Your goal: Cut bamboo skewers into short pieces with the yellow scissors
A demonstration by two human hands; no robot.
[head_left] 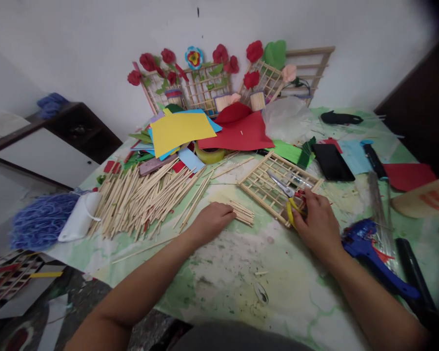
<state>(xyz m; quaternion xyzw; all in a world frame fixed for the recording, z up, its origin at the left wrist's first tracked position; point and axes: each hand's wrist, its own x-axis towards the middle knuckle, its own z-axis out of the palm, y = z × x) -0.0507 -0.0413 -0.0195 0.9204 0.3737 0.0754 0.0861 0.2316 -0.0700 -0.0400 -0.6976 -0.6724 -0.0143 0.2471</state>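
Note:
My left hand (214, 222) is closed around the near ends of a small bundle of short wooden sticks (243, 213), which lies on the table at the centre. My right hand (316, 217) has its fingers on the yellow and red handles of a pair of scissors (286, 189). The blades point up and left over a wooden lattice frame (258, 179), which lies flat beneath them. Left of my left hand spreads a big pile of long wooden sticks (139, 204).
A blue glue gun (376, 261) lies beside my right forearm, near a black phone (332, 162). Yellow paper (183, 131) and red sheets (241, 134) are stacked behind. Lattices with paper flowers (208, 87) lean on the wall. Blue yarn (40, 222) sits at the left edge.

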